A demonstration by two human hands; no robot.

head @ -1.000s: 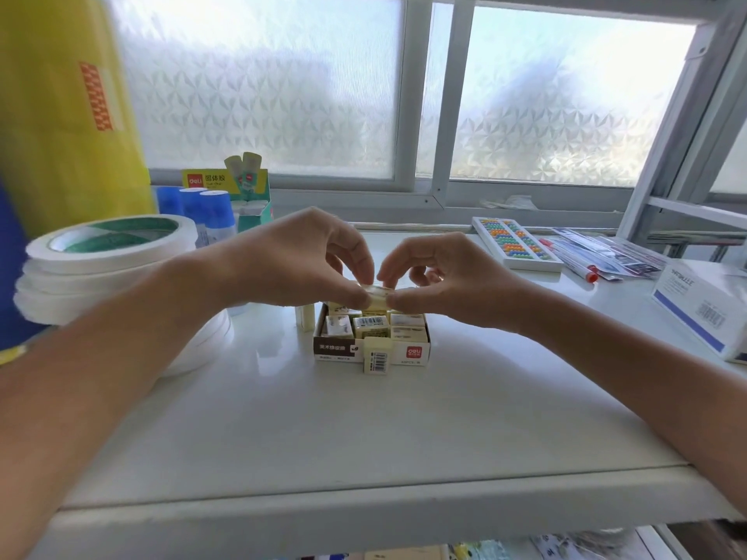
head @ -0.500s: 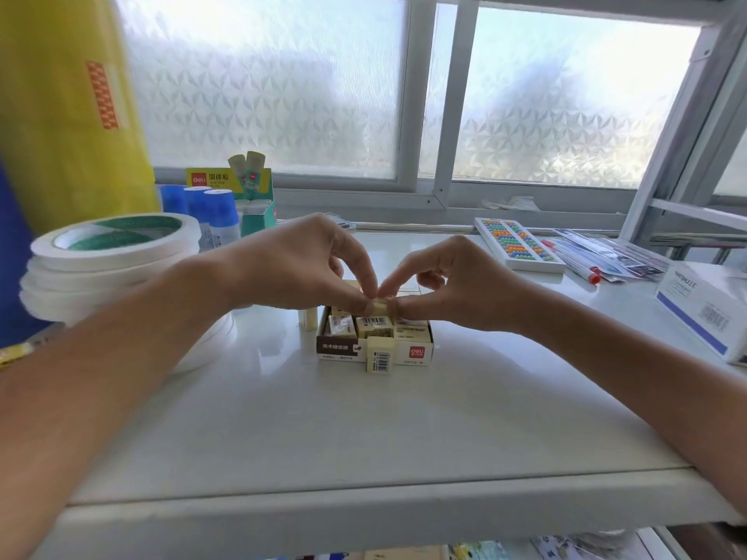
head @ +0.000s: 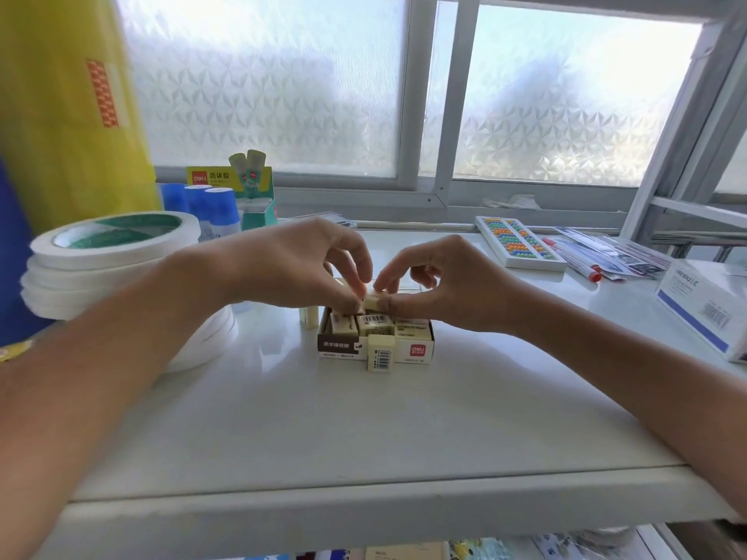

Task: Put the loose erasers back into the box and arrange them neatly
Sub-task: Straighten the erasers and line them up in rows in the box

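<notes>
Lowering since earlier, both hands (head: 376,276) press an eraser (head: 372,303) boxward.

- A frosted window (head: 283,86) with a patterned film spans the back wall, and daylight glows through it.
- Grey window frames (head: 446,99) divide the panes.
- A glossy white table (head: 323,430) reflects the light.

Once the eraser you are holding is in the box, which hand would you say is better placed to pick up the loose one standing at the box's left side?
Probably the left hand: the loose eraser stands left of the box, just below it.
</notes>
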